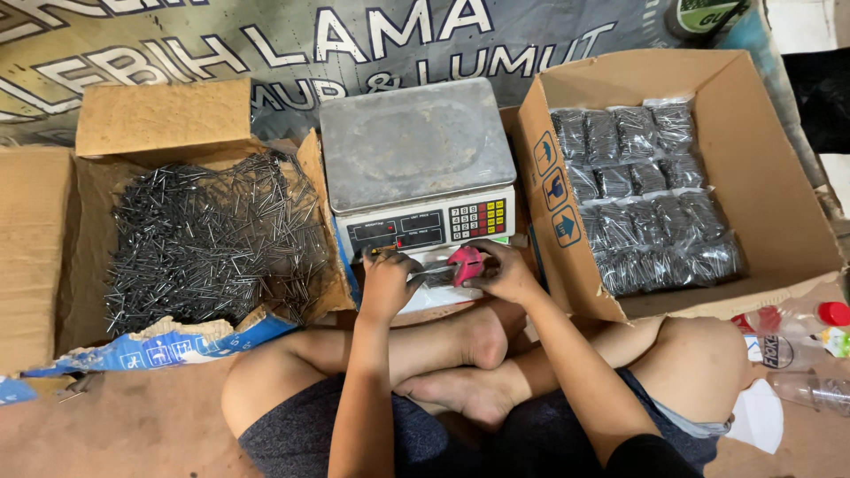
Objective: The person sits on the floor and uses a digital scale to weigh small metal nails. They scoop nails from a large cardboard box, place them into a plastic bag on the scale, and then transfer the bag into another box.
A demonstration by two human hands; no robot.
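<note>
Both hands meet on the floor just before the scale (pixel 416 168): right hand (pixel 503 273) grip clamped on a pink stapler (pixel 465 264), left hand (pixel 387 281) pinching a clear bag (pixel 434 288).

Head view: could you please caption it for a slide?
Seated person's left hand and right hand hold a pink tool before a scale.
</note>
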